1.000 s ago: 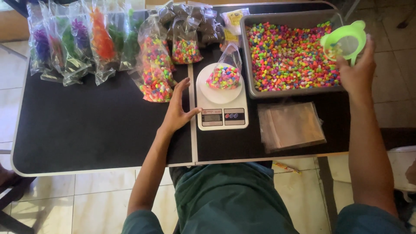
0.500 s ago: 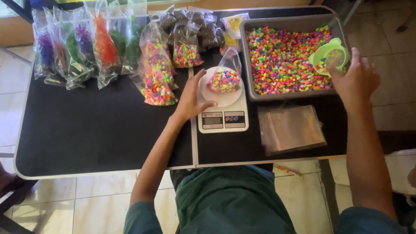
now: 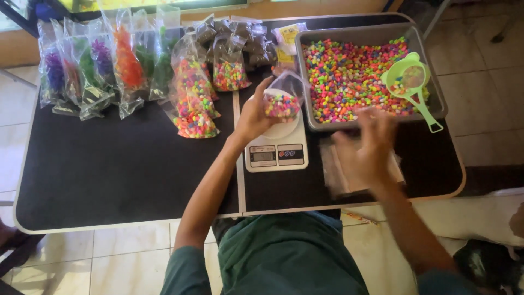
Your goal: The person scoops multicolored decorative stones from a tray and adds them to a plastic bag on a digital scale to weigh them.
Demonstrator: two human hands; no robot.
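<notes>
The left hand (image 3: pixel 252 116) grips the small clear plastic bag of multicoloured beads (image 3: pixel 282 104), steadying it on the white digital kitchen scale (image 3: pixel 275 147); right of the scale, the blurred right hand (image 3: pixel 367 146) hovers over flat clear bags (image 3: pixel 396 169), grip unclear

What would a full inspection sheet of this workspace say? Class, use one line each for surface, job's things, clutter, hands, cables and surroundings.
Surface: black folding table, pale-rimmed, seam down the middle.
Job's things: small clear bag of coloured pebbles on a white kitchen scale; grey tray full of coloured pebbles, green scoop lying in it; stack of empty clear bags.
Clutter: filled pebble bags, bags of plastic plants, dark packets at the back.
Hands: left hand touches the bag on the scale; right hand, blurred, is over the empty bags, holding nothing visible.
Cables: nothing seen.
Surroundings: tiled floor; a window frame along the top edge.
</notes>
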